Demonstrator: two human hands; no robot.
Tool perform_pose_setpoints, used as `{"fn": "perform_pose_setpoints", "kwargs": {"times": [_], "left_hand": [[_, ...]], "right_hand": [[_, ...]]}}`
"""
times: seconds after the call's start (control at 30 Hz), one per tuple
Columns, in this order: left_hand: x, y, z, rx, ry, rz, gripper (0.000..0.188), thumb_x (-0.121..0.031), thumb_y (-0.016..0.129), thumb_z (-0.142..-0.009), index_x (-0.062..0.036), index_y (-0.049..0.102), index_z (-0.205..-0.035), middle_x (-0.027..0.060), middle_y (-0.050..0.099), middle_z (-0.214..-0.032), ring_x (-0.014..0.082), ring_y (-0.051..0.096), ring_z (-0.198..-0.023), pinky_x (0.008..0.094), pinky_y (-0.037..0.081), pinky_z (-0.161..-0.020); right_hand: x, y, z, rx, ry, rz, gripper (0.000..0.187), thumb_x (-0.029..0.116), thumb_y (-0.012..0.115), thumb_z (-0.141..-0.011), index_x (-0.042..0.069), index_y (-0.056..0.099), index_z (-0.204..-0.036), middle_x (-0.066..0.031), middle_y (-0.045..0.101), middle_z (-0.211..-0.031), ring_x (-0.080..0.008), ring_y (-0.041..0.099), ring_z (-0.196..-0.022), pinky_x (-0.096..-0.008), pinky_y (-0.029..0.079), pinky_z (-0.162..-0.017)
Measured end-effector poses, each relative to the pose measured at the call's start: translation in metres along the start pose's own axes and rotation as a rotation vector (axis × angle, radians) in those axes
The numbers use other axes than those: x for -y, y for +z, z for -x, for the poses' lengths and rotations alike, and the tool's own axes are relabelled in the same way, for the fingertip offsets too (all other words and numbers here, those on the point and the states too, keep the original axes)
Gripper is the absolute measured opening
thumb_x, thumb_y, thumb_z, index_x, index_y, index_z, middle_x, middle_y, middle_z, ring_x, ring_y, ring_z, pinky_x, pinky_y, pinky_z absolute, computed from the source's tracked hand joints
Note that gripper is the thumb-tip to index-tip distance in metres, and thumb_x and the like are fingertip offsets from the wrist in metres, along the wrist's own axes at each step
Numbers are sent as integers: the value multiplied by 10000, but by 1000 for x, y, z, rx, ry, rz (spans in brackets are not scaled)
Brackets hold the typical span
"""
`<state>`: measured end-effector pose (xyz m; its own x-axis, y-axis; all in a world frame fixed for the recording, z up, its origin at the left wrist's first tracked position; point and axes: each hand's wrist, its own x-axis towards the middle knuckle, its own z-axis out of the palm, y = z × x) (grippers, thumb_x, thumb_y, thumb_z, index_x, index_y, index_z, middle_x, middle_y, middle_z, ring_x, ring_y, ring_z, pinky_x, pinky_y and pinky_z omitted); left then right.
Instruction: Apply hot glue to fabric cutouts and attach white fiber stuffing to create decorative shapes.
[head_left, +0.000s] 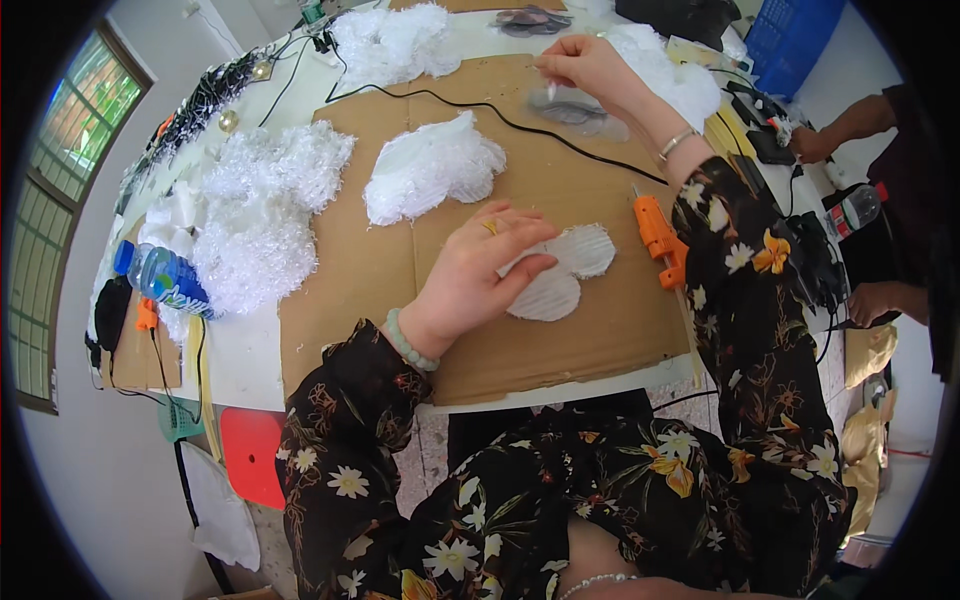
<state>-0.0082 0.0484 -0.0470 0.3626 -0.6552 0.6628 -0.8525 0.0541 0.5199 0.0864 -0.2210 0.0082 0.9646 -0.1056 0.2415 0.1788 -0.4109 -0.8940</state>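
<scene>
My left hand (478, 272) lies flat on a white ribbed cloud-shaped cutout (572, 272) on the brown cardboard sheet (560, 180), pressing it down with spread fingers. My right hand (585, 68) is stretched to the far side of the cardboard and pinches a small white piece (551, 90) just above a clear plastic sheet (580, 110). An orange glue gun (659, 238) lies on the cardboard to the right of the cutout, its black cord (480, 105) running across the sheet. A fluffy white cloud shape (432, 166) sits in the middle.
Heaps of white tinsel fluff (262, 205) cover the table's left part, another heap (385, 42) at the back. A blue-capped plastic bottle (160, 275) lies at the left edge. Another person's hands (872, 298) work at the right beside a bottle (855, 208). A blue crate (790, 35) stands far right.
</scene>
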Motion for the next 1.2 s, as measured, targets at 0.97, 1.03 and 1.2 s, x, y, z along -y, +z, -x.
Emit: {"fn": "perform_pose_setpoints", "kwargs": {"times": [0.97,1.03,1.2], "left_hand": [[15,-3,-5,-110,-160,10,130,-95,673,-816,-36,684,-931,123,683,-848,309,647,-772,400,514,-691],[15,-5,-3,-101,-170,-3,136,-93,668,-817,-35,682,-939,123,683,-849,310,648,-774,401,514,-692],[10,-9,-7,-50,-209,-5,178,-86,647,-828,-32,671,-996,120,686,-851,311,652,-784,404,514,-695]], "right_hand": [[-88,-33,-36,-12,-183,1014,210,254,576,-890,70,642,-966,-130,676,-873,-297,654,-791,-395,512,-716],[-70,-36,-38,-175,-336,1135,200,224,570,-901,110,646,-1047,-120,679,-955,-309,656,-869,-387,517,-762],[-12,-67,-42,-390,-549,883,263,184,570,-945,162,638,-1198,-100,679,-961,-194,671,-871,-288,511,-754]]}}
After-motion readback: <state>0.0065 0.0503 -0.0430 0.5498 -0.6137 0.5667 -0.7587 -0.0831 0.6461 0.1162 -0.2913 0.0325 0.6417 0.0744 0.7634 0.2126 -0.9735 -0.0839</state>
